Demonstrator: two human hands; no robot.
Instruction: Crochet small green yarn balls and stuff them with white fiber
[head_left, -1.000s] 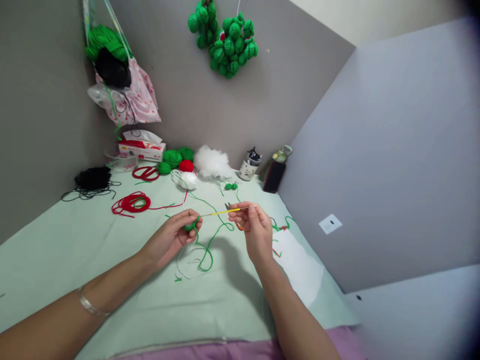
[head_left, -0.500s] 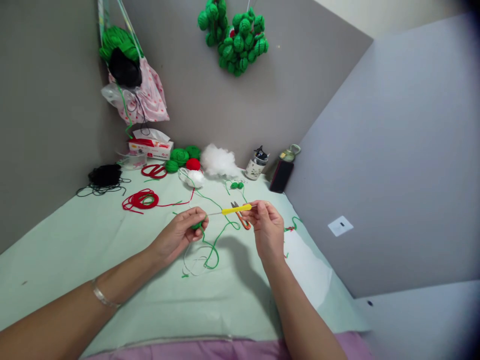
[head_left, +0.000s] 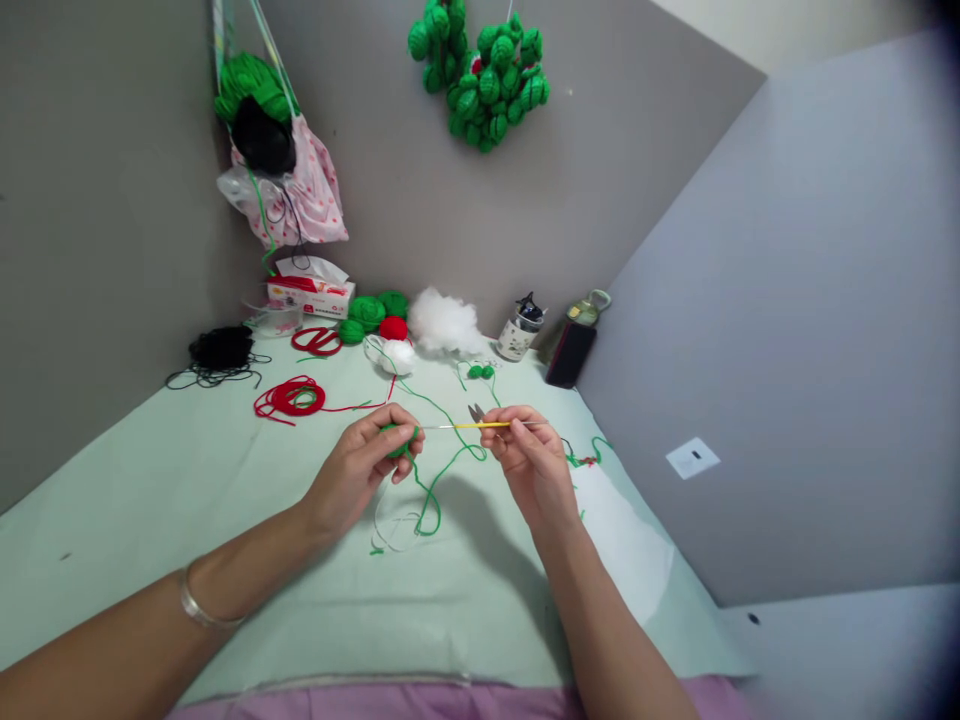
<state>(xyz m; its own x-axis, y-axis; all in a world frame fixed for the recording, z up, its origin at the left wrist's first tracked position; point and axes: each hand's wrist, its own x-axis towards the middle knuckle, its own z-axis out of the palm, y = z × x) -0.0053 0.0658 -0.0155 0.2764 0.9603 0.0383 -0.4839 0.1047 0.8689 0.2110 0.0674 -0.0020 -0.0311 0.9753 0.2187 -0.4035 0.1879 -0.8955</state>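
Pinched in my left hand (head_left: pixel 375 445) is a small green crochet piece (head_left: pixel 397 440), partly covered by the fingers. My right hand (head_left: pixel 531 450) is closed around the yellow handle of a crochet hook (head_left: pixel 472 426), whose thin metal end reaches left to the green piece. Whether the tip is inside a stitch is too small to tell. Green yarn (head_left: pixel 431 490) runs down from the piece and loops on the table. Scissors (head_left: pixel 475 413) lie behind my right hand, their handles mostly hidden by it.
Green yarn balls (head_left: pixel 367 313), a red ball (head_left: pixel 393 328) and white stuffing (head_left: pixel 445 322) line the back. Coiled red yarn (head_left: pixel 289 398) and black yarn (head_left: pixel 221 350) lie left. A jar (head_left: pixel 519 332) and dark phone (head_left: pixel 571 354) stand back right. White paper (head_left: pixel 626 540) lies right.
My right hand has shifted its grip onto the yellow handle, covering its right part and the scissors' handles. The hook now lies more level. The view has shifted slightly.
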